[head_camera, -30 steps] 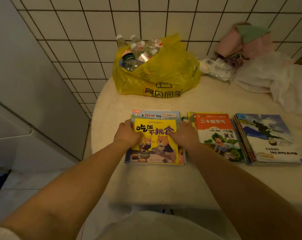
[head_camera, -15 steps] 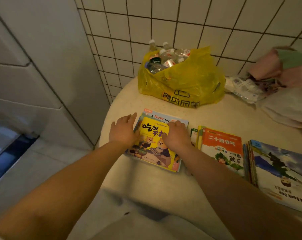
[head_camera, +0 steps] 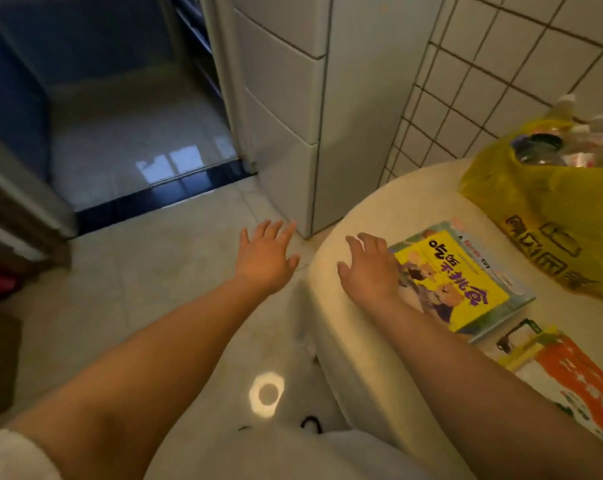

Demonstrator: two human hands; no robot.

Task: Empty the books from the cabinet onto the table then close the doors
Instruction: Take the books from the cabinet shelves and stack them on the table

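The left hand [head_camera: 263,259] is held above the pale tiled floor [head_camera: 147,271], palm down, with the fingers spread and holding nothing. The right hand [head_camera: 369,268] is over the edge of the round cream-coloured table [head_camera: 348,216], also with loose, open fingers and empty; it is just beside the left edge of the yellow picture book with bear drawings and purple characters [head_camera: 455,278] (whether the hand touches the cover I cannot tell). This book lies flat on a pale blue-green book [head_camera: 520,292] of larger size. Nearer to the person, an orange and white book [head_camera: 580,386] lies on the same table, partly out of the frame. Behind the books stands a yellow plastic bag with dark printed characters [head_camera: 549,216], and bottles [head_camera: 570,147] show at its mouth, blurred. A white tall cabinet with panel lines [head_camera: 286,98] stands beside the white tiled wall [head_camera: 500,71], left of the table.
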